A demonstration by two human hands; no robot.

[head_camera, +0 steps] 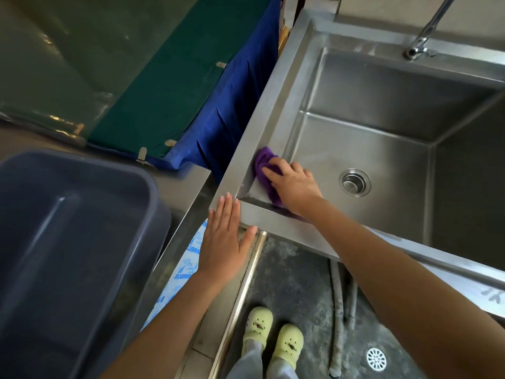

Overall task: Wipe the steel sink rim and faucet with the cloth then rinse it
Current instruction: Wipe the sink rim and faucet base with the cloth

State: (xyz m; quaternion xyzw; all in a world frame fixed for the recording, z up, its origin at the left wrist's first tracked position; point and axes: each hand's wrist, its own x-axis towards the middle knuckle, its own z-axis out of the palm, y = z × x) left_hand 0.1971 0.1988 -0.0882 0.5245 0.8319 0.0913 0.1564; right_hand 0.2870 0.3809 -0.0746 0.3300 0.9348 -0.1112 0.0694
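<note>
While the right hand (293, 184) presses the purple cloth (263, 162) onto the sink's rim (262, 113), its fingers (273, 175) are curled over the wad and pinch it against the steel, just beyond the near left corner. The left hand (224, 242) lies flat on that corner, at 7 o'clock from the cloth, with its fingers straight and pressed together and the thumb spread along the front edge. It holds nothing and looks like a brace. The step in hand seems to be the rim wipe, likely early on, with the faucet (426, 31) not yet touched. The next stroke turns on the rim's long axis: the left strip runs from the corner away towards 1 o'clock, so the cloth has bare steel ahead in that line. The faucet stands on the back rim at 2 o'clock from the fingers, well apart across the basin, and the right hand is the nearer to it. The drain (354, 182) lies at 3 o'clock from the cloth, and a grey tub (68, 242) sits on the worktop at 9 o'clock
</note>
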